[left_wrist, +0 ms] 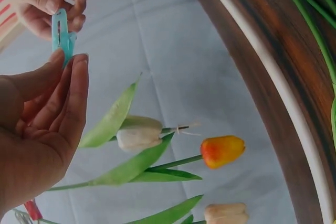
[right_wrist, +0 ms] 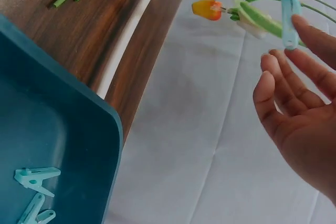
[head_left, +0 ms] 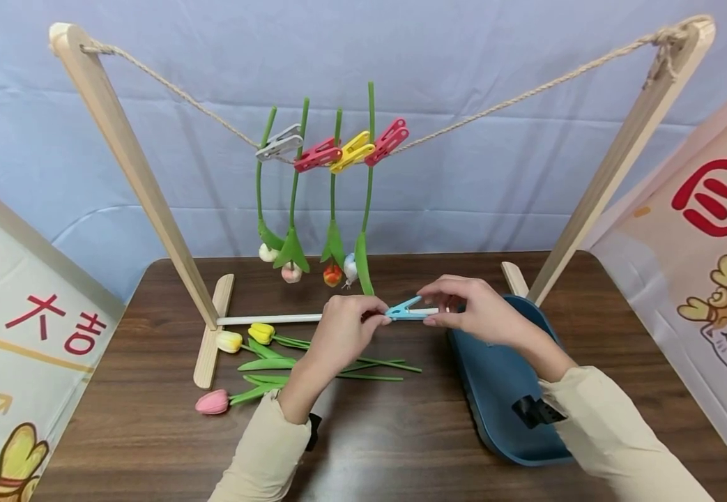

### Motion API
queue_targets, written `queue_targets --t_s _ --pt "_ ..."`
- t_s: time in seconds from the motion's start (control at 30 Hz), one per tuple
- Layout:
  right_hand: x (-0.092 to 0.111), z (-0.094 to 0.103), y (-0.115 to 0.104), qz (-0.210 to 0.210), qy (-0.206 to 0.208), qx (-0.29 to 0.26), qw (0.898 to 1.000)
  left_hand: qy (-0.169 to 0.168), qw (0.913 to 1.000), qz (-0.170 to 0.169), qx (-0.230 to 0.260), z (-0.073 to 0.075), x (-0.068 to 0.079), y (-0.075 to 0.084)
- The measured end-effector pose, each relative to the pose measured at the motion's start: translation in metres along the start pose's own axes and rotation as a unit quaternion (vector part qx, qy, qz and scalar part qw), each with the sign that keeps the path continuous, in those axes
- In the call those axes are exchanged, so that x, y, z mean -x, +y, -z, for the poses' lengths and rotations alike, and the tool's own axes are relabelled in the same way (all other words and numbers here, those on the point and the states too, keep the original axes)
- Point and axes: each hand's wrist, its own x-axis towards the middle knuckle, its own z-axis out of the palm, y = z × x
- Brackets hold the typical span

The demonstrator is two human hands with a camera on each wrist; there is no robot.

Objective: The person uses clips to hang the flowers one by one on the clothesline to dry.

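Note:
A light blue clothespin is held between both hands above the table's middle. The left hand pinches its left end between thumb and forefinger, as the left wrist view also shows. On the handle end, the right hand has its thumb and forefinger, with the other fingers loosely bent below in the right wrist view. Behind the hands, several tulips hang heads down from a rope, held by grey, red and yellow clothespins. One is an orange tulip.
Wooden posts hold the rope, with a white rod low between them. Yellow and pink tulips lie on the table at left. A dark blue tray stands at right, with light blue clothespins inside.

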Motion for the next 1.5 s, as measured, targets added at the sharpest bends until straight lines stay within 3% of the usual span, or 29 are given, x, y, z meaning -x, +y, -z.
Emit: queue_targets --t_s 0.17,0.27,0.43,0.6,0.77,0.9,1.0,1.37,1.5 --pt "0.001 -0.001 0.002 0.004 0.000 -0.046 0.999 -0.009 0.9991 0.024 0.035 0.004 0.002 -0.001" --pt "0.004 0.002 0.004 0.007 0.003 -0.067 0.998 -0.039 0.9977 0.045 0.031 0.009 0.006 -0.005" --pt "0.013 0.009 0.012 -0.003 0.021 -0.058 0.998 -0.116 0.9887 0.088 -0.038 0.012 0.015 -0.025" --pt "0.023 0.011 0.024 -0.033 0.033 -0.035 0.998 -0.162 0.9708 0.122 -0.128 -0.006 0.026 -0.060" --pt "0.031 0.010 0.035 -0.069 0.031 -0.023 0.997 -0.150 0.9645 0.118 -0.182 -0.028 0.033 -0.084" --pt "0.033 0.011 0.040 -0.073 0.029 -0.015 0.997 -0.135 0.9603 0.117 -0.214 -0.040 0.033 -0.090" --pt "0.034 0.011 0.042 -0.067 0.032 -0.006 0.997 -0.141 0.9545 0.117 -0.235 -0.046 0.032 -0.093" --pt "0.035 0.014 0.043 -0.095 0.032 0.008 0.995 -0.149 0.9406 0.086 -0.293 -0.057 0.029 -0.099" --pt "0.037 0.017 0.045 -0.099 0.035 0.019 0.994 -0.156 0.9441 0.086 -0.277 -0.052 0.029 -0.095"
